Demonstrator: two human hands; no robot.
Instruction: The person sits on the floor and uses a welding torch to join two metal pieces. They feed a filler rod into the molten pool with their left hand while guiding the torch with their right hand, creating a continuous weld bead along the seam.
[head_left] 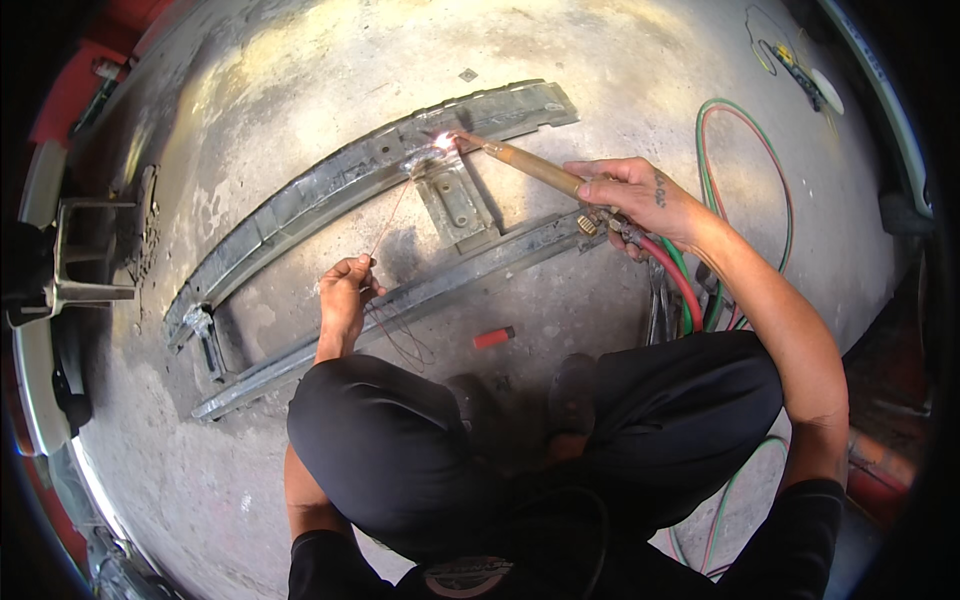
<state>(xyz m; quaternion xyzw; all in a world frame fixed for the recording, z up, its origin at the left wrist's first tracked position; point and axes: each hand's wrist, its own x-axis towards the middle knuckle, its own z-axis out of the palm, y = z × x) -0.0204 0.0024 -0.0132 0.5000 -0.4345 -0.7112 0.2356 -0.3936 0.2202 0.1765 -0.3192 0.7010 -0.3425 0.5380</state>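
My right hand (640, 200) grips a brass gas welding torch (535, 167) by its handle, with red and green hoses running from its rear. The torch tip glows bright against a curved grey metal beam (300, 207), where a flat slotted bracket (455, 205) meets it. In my left hand (347, 293), closed fingers pinch a thin filler wire (393, 222). One end of the wire reaches the bracket's joint near the flame; the rest curls loosely below the hand. A straight metal bar (440, 286) lies nearer my knees, joined to the curved beam by a short piece at the left.
A red lighter-like cylinder (493, 338) lies on the concrete before my feet. Hoses (708, 150) loop on the floor at the right. A grey metal frame (85, 255) stands at the left. Far right lie a tool with a cable (795, 75) and a white disc (827, 90).
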